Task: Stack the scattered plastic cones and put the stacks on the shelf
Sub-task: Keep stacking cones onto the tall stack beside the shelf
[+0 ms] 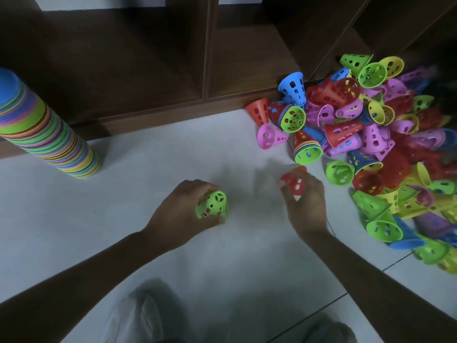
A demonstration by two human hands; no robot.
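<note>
- The left hand (184,210) is curled round a green cone (212,206), just above the white floor (148,169).
- The green cone is tipped so its small flat top, with a ring and spokes, points up and toward the camera. Its wide mouth faces down into the hand.
- The right hand (305,204) pinches a red cone (295,183) with bent fingers.
- The red cone looks blurry. It lies slanted, running from up by the fingertips down toward the palm. I cannot tell which end is the wide one.
- The two hands are near each other but not touching.
- A big pile of cones (376,144) lies on the floor to the right, next to the brown shelf (210,70). They are red, pink, yellow, green and blue, and they point every which way.
- Some cones in the pile are already pushed into short stacks lying on their sides.
- A tall stack of cones (47,134) stands on the floor at the left, by the shelf, with a blue one on top. It leans in the wide picture.
</note>
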